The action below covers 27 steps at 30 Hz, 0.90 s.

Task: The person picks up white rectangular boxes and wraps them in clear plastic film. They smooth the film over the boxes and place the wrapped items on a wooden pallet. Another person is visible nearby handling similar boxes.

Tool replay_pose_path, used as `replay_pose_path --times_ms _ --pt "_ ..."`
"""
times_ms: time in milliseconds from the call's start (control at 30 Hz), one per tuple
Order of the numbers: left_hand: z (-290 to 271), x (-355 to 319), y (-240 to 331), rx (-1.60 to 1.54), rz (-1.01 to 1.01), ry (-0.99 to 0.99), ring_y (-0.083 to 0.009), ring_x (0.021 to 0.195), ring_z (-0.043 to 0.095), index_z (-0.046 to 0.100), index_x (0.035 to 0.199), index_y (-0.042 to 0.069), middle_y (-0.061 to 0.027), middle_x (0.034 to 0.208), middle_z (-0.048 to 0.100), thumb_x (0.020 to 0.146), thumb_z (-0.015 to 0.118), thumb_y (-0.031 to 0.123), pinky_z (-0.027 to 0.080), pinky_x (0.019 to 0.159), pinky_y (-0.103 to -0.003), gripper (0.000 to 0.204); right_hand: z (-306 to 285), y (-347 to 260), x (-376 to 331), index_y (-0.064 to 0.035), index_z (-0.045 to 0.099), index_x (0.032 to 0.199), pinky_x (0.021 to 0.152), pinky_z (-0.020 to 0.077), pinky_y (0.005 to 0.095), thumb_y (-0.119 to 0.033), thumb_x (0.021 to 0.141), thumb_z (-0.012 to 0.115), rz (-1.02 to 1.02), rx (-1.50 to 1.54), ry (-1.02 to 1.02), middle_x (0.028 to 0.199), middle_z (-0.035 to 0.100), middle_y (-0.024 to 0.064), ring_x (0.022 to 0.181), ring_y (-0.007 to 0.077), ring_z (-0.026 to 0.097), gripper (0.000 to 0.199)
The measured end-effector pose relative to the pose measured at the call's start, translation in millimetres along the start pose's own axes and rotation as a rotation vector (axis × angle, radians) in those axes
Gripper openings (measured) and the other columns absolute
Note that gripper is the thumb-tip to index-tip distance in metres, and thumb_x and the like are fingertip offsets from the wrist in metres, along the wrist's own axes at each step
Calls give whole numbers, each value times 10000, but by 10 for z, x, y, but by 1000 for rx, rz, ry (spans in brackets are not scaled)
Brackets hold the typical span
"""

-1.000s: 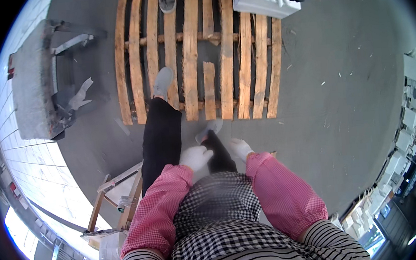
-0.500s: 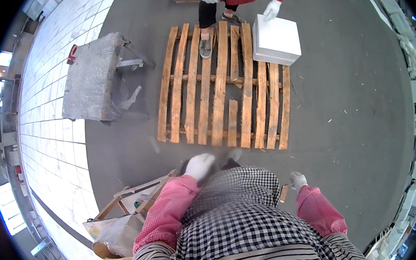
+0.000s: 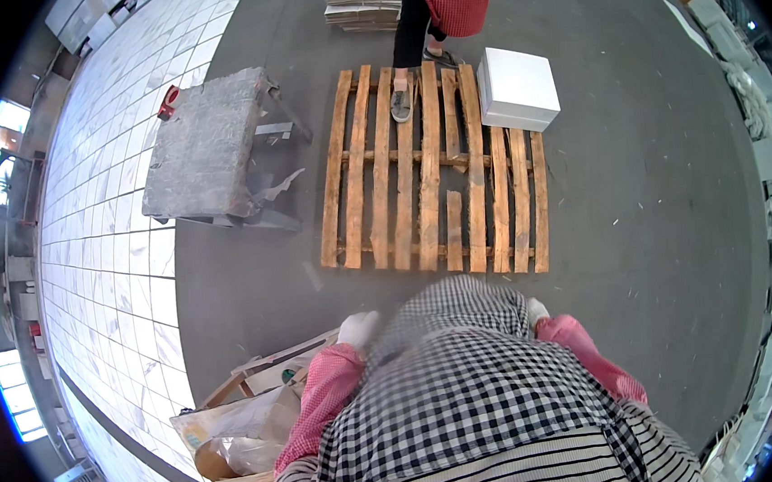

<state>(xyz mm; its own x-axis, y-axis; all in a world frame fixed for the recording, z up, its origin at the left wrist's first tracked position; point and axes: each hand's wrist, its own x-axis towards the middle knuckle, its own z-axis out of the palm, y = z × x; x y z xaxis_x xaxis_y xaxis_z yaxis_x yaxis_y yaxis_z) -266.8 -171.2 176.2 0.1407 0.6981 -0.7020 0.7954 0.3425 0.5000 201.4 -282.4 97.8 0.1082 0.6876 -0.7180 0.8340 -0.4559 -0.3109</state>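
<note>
My left hand, in a white glove, hangs at the left side of my checked apron, above a wooden-framed crate or cart. Its fingers are blurred, and I make out nothing held. On the other side, my right hand, also gloved in white, is close against the apron, which hides most of its fingers. Ahead of me a slatted wooden pallet lies on the floor. A white box rests on its far right corner.
Another person in a red checked apron stands at the pallet's far edge, one shoe on the slats. Left stands a grey-topped work table with a red tape dispenser. Flat cardboard is stacked beyond; white tiles run along the left.
Both my hands have moved; the right one has come in closer to my apron. The co-worker's hand has left the white box. My view has shifted slightly.
</note>
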Motion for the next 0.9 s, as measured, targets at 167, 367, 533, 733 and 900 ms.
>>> replay_pose_path --times_ms 167,367,533,733,900 --pt "-75 -219 -141 -124 135 78 -304 833 703 720 1118 -4 -172 946 752 985 554 430 527 796 -416 483 378 518 1002 -45 762 1075 822 577 458 -407 960 629 -4 -228 -106 1076 752 208 1005 404 711 402" --pt "130 -485 -874 -246 -30 177 -324 935 693 734 1051 -20 -206 1008 752 969 516 420 506 830 -404 498 -86 -344 1359 -64 764 1086 819 578 451 -408 959 636 -64 -249 -155 1080 754 194 1004 388 716 387" --pt "405 -804 -1018 -270 24 229 -377 957 701 678 1168 70 -222 968 730 959 596 302 525 795 -470 323 -409 -817 1779 -80 765 1095 817 579 445 -408 959 643 -107 -224 -174 1083 755 182 1003 374 721 375" --pt "585 -941 -907 -287 -39 195 -375 978 692 669 1163 55 -222 979 723 965 594 283 518 821 -456 312 -554 -1376 2211 -100 766 1106 814 580 439 -409 958 650 -188 -179 -247 1086 757 168 1002 358 726 361" --pt "361 -864 -640 -276 8 289 -373 995 685 661 1159 42 -222 987 718 970 593 267 513 843 -444 302 -494 -1413 2536 -116 767 1115 812 580 433 -409 958 657 -226 -48 -375 1089 759 157 1002 344 731 351"
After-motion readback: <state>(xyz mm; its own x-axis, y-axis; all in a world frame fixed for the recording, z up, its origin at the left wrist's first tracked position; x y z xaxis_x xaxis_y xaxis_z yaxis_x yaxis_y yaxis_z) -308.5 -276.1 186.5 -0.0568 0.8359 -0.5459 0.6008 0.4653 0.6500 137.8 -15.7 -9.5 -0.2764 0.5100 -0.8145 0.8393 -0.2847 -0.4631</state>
